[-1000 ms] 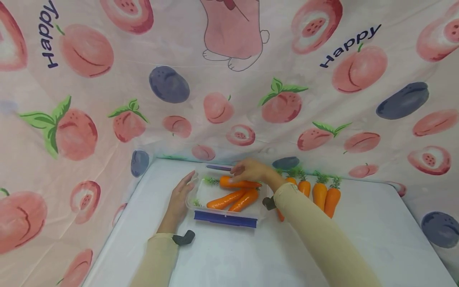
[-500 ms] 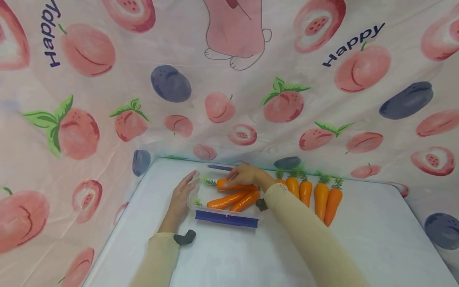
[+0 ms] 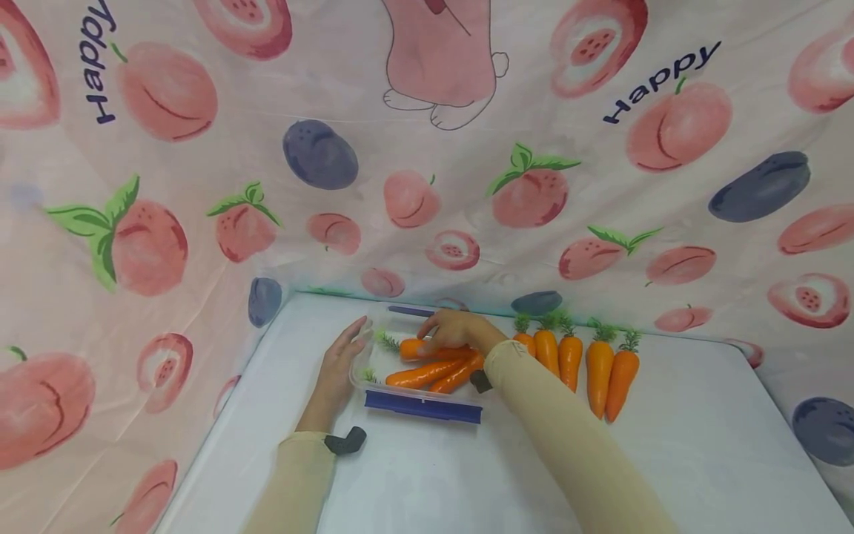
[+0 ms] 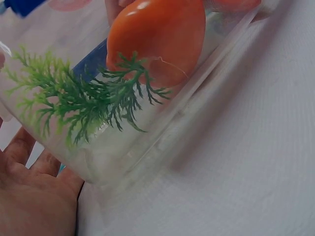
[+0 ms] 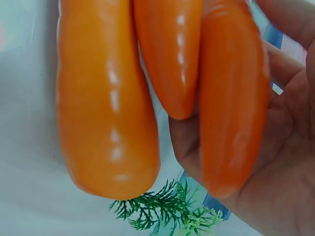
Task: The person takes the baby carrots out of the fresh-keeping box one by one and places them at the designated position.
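My right hand grips an orange carrot inside a clear plastic box, its leafy top pointing left. In the right wrist view this carrot lies along the palm, thumb and fingers around it. Two more carrots lie slanted in the front of the box, their tips meeting the held one's end. My left hand rests against the box's left wall, fingers extended. Through that wall the left wrist view shows green leaves and a carrot's thick orange end.
Several carrots with green tops lie in a row right of the box, partly behind my right forearm. A blue latch flap hangs off the box's front, another at its back. A fruit-print cloth rises behind the white table.
My right hand has moved left and down with the carrot, bringing it lower into the box. The left hand stays at the box's side.
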Demonstrator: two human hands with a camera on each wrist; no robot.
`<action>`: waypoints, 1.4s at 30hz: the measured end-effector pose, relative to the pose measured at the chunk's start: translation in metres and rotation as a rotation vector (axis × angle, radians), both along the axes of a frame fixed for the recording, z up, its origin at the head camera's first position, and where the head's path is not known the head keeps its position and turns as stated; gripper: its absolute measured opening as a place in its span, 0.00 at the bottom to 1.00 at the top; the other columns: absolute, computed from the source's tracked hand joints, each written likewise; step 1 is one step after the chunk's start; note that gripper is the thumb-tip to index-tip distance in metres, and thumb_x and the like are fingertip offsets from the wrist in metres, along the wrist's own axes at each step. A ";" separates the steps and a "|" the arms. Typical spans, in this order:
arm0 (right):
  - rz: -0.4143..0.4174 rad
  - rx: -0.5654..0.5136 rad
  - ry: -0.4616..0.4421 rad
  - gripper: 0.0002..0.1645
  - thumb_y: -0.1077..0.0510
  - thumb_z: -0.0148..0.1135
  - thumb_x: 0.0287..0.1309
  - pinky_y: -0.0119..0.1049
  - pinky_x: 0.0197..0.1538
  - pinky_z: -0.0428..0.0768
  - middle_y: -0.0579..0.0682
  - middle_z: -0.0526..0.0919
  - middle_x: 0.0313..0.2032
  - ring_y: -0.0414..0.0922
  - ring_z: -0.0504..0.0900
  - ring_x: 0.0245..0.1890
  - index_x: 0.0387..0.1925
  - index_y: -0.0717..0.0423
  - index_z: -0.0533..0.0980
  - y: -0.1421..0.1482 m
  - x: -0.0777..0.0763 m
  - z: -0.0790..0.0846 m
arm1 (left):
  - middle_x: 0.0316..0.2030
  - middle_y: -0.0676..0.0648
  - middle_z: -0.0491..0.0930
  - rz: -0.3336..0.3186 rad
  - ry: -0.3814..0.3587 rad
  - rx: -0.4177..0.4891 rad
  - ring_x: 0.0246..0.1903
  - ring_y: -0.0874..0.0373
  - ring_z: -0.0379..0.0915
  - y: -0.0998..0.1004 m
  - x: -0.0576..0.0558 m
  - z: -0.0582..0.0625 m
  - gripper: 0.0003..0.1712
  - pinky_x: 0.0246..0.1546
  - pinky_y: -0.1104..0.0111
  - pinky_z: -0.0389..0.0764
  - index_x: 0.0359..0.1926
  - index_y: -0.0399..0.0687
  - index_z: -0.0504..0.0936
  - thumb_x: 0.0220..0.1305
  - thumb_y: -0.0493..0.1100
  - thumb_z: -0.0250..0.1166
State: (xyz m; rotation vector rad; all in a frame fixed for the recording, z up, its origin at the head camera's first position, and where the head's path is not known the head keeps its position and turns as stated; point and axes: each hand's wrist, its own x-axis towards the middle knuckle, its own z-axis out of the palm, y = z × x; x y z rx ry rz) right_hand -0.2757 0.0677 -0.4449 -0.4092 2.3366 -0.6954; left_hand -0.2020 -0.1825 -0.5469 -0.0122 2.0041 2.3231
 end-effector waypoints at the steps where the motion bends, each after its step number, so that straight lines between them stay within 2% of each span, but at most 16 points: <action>1: 0.011 0.003 0.006 0.23 0.44 0.71 0.60 0.49 0.70 0.72 0.50 0.77 0.63 0.51 0.74 0.61 0.56 0.41 0.83 0.000 0.000 0.000 | 0.78 0.56 0.60 -0.004 0.003 0.001 0.77 0.54 0.56 0.000 0.000 0.000 0.29 0.75 0.55 0.64 0.76 0.58 0.65 0.77 0.46 0.52; 6: 0.021 -0.006 0.013 0.21 0.48 0.71 0.60 0.45 0.63 0.77 0.48 0.81 0.54 0.47 0.78 0.50 0.55 0.42 0.83 0.000 0.001 0.001 | 0.78 0.56 0.59 -0.005 0.009 -0.003 0.77 0.54 0.55 0.000 -0.001 -0.001 0.29 0.76 0.56 0.63 0.76 0.57 0.65 0.77 0.46 0.52; 11: 0.004 -0.043 -0.013 0.20 0.51 0.71 0.61 0.43 0.61 0.79 0.46 0.84 0.50 0.45 0.80 0.47 0.56 0.44 0.83 0.001 0.004 0.005 | 0.78 0.57 0.58 -0.005 0.004 -0.013 0.78 0.54 0.54 0.000 0.000 0.000 0.30 0.76 0.57 0.63 0.77 0.56 0.64 0.77 0.47 0.52; 19: -0.022 -0.106 -0.042 0.22 0.53 0.68 0.63 0.46 0.64 0.79 0.48 0.82 0.55 0.46 0.80 0.51 0.59 0.42 0.81 0.007 0.009 0.007 | 0.77 0.60 0.60 0.006 -0.015 -0.027 0.77 0.57 0.55 0.001 0.000 0.000 0.30 0.76 0.58 0.64 0.77 0.59 0.65 0.77 0.48 0.52; 26: -0.017 -0.109 0.000 0.22 0.46 0.69 0.63 0.51 0.67 0.77 0.48 0.80 0.58 0.49 0.78 0.57 0.59 0.36 0.80 0.014 0.009 0.011 | 0.78 0.56 0.60 -0.006 -0.007 -0.006 0.77 0.53 0.56 0.000 -0.001 -0.001 0.30 0.75 0.54 0.64 0.77 0.56 0.63 0.77 0.48 0.53; 35: -0.025 -0.175 -0.007 0.25 0.47 0.67 0.64 0.48 0.63 0.81 0.50 0.78 0.60 0.48 0.79 0.56 0.62 0.39 0.78 0.025 0.016 0.023 | 0.78 0.54 0.59 -0.009 -0.008 0.011 0.77 0.52 0.56 0.001 0.000 0.000 0.30 0.76 0.55 0.63 0.77 0.56 0.64 0.77 0.46 0.52; 42: -0.037 -0.198 -0.001 0.27 0.48 0.65 0.66 0.51 0.64 0.79 0.53 0.79 0.60 0.50 0.79 0.56 0.66 0.37 0.75 0.040 0.021 0.034 | 0.77 0.57 0.61 -0.009 0.001 0.011 0.76 0.53 0.58 0.000 0.000 0.000 0.31 0.75 0.56 0.64 0.77 0.55 0.63 0.77 0.47 0.52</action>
